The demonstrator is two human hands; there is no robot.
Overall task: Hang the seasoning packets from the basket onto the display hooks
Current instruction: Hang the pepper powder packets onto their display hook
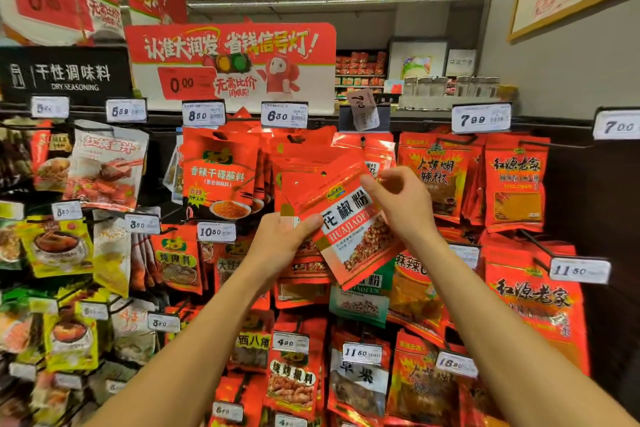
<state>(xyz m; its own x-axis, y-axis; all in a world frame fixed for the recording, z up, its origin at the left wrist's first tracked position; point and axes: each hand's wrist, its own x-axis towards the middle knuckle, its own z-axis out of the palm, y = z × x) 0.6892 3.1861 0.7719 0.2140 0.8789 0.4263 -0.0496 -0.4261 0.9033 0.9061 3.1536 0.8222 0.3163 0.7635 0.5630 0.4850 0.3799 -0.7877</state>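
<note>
**Pepper packets held up at the hook rack**

Packets (349,218): flat glossy red foil pouches, rectangular, each with a small punched hole near the top edge. Front one is tilted, top leaning left, white label panel and a photo of peppercorns. Several more are fanned behind it in the same stack.

Left hand (282,239): fingers curled, thumb on the front, gripping the stack at its left edge, low on the pouches.

Right hand (398,198): thumb and fingers pinching the upper right corner of the front packet.

Stack sits in front of the rack, just below a thin black wire hook (362,140); whether any hole is on the hook I can't tell.

Rack (568,191): dark back panel, rows of wire hooks packed with hanging red, yellow and white pouches, white price tags (284,114) clipped at the hook ends. A red and white promo sign (230,62) stands on top.
</note>
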